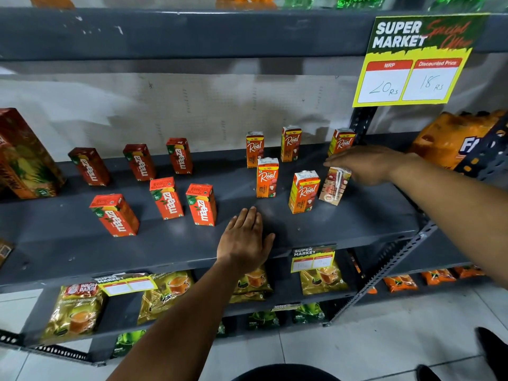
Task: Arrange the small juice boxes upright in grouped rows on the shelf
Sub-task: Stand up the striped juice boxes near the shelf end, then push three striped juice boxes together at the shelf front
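Note:
Several red Maaza juice boxes stand upright in two loose rows on the left half of the grey shelf. To the right, several orange Real juice boxes stand upright in two rows. One Real box is turned with its straw side outward and leans slightly. My right hand reaches in from the right, fingers stretched out over that box's top and touching it. My left hand lies flat, palm down, on the shelf's front part and holds nothing.
A large pineapple juice carton stands at the far left. An orange multipack sits at the right behind a metal upright. A yellow price sign hangs from the shelf above. Tea packets fill the lower shelf.

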A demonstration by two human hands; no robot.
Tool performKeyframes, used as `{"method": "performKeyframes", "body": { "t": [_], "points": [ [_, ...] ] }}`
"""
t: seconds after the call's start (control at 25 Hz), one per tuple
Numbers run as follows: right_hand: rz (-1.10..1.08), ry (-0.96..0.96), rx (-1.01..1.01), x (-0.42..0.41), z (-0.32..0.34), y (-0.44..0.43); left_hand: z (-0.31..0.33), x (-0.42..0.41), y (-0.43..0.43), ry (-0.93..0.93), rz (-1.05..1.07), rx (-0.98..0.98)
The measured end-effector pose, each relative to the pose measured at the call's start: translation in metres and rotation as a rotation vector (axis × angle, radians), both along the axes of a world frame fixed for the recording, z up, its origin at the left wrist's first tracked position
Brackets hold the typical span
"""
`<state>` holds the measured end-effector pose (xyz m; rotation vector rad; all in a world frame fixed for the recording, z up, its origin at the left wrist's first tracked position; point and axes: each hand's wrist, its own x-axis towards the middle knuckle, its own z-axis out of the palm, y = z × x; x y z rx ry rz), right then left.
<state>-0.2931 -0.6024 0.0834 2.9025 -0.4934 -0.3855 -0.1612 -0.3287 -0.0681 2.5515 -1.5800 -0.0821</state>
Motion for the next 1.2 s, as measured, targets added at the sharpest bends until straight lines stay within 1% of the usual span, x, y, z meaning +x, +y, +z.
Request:
{"method": "performKeyframes", "body": {
  "t": [0.08,0.28,0.44,0.56,0.68,0.76,0.8,0.88,0.92,0.96,1.0,1.04,1.12,1.2],
  "points": [
    [-0.063,-0.014,0.042,0.002,0.001,-0.004,0.0,0.0,-0.001,-0.001,0.001,0.003],
    [-0.314,-0.014,0.109,0.008,0.001,-0.008,0.001,0.0,-0.001,0.021,0.008,0.0],
    [-0.387,-0.068,0.154,0.01,-0.005,-0.006,0.002,-0.001,0.0,0.025,0.01,0.009],
    [-0.436,-0.175,0.309,0.0,0.001,-0.014,0.003,-0.001,-0.001,0.026,0.008,-0.003],
    [-0.472,-0.277,0.543,-0.022,-0.002,-0.023,0.005,0.0,-0.001,0.079,0.02,-0.043],
    [-0.504,-0.331,0.637,-0.035,-0.014,-0.025,0.01,0.003,-0.005,0.194,0.083,-0.116],
    [-0.53,-0.377,0.675,-0.038,-0.02,-0.025,0.016,0.005,-0.007,0.302,0.14,-0.164],
    [-0.54,-0.494,0.788,-0.041,-0.034,-0.025,0.032,0.008,-0.017,0.59,0.26,-0.279],
    [-0.537,-0.55,0.877,-0.041,-0.043,-0.026,0.041,0.009,-0.024,0.717,0.303,-0.333],
    [-0.542,-0.593,0.974,-0.039,-0.052,-0.025,0.048,0.011,-0.032,0.801,0.328,-0.38],
    [-0.55,-0.616,1.051,-0.037,-0.06,-0.024,0.055,0.013,-0.04,0.857,0.339,-0.416],
    [-0.561,-0.617,1.087,-0.035,-0.067,-0.021,0.06,0.015,-0.047,0.897,0.334,-0.447],
    [-0.565,-0.591,1.074,-0.031,-0.079,-0.015,0.067,0.018,-0.059,0.943,0.287,-0.493],
    [-0.561,-0.573,1.072,-0.026,-0.087,-0.014,0.067,0.023,-0.069,0.952,0.256,-0.494]
  ]
}}
